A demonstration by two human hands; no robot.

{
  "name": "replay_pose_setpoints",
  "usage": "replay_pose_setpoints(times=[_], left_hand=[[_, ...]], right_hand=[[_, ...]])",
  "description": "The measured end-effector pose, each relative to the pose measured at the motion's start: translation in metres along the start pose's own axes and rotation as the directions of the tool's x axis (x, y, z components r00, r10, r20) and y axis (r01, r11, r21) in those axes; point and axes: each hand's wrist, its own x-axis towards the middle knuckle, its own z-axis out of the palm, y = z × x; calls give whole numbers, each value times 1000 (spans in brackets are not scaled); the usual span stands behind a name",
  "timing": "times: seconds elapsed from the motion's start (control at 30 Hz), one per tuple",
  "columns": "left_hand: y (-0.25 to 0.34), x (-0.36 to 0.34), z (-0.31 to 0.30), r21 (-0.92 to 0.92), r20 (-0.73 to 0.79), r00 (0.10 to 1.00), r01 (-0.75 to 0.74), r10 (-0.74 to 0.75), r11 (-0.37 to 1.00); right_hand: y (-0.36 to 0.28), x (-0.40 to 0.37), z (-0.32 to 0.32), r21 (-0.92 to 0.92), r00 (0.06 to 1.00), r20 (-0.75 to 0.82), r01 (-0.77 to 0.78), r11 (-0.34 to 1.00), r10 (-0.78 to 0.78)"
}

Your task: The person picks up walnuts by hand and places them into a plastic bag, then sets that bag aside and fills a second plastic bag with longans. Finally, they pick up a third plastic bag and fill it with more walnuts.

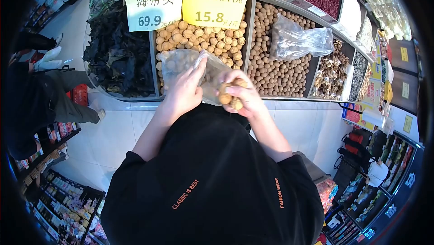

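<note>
Several walnuts (231,96) are gripped in my right hand (246,98), its fingers curled around them just in front of the bin edge. My left hand (186,89) is closed on the rim of a clear plastic bag (174,64), which spreads out over the walnut bin. Loose walnuts (194,34) fill that bin behind both hands. A yellow price sign (214,6) reading 15.8 stands at the bin's back, beside a pale sign (153,10) reading 69.9. The bag's lower part is partly hidden by my hands.
Dark dried kelp (120,59) fills the bin on the left. To the right, small round brown nuts (282,73) carry another clear plastic bag (300,39). Dried mushrooms (332,66) lie further right. A person in dark trousers (68,91) stands at left near a red basket (80,95).
</note>
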Motion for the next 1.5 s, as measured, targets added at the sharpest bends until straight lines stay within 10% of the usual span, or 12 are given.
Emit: replay_pose_setpoints(times=[0.17,0.33,0.47,0.6,0.97,1.17,1.27,1.37,1.5], left_hand=[[-1,-6,4,-35,106,993,48,-44,998],[-5,-17,17,51,1,995,-100,100,994],[-5,-23,17,-23,18,998,-66,66,998],[-5,-25,10,-17,5,1000,-9,9,1000],[-14,-21,7,-227,-117,981,128,-157,966],[-21,-16,-4,-239,-139,974,142,-179,961],[-26,-9,-12,-242,-231,958,111,-168,964],[-40,-8,-20,-183,-238,947,177,-218,967],[-53,-8,-30,-350,-221,921,231,-320,908]], right_hand=[[41,47,-15,-149,940,-243,-282,948,241],[68,89,-25,-357,909,-405,-260,897,103],[76,107,-28,-887,949,-314,-278,369,-39],[79,116,-27,-914,985,-152,-171,-369,-80],[87,121,-41,-904,982,133,65,-423,-133],[76,96,-14,-714,864,416,116,-691,-285],[47,61,17,-752,944,211,-10,-659,-254],[7,26,15,-835,864,498,457,-308,-68],[16,12,-56,-956,835,289,279,-94,-468]])
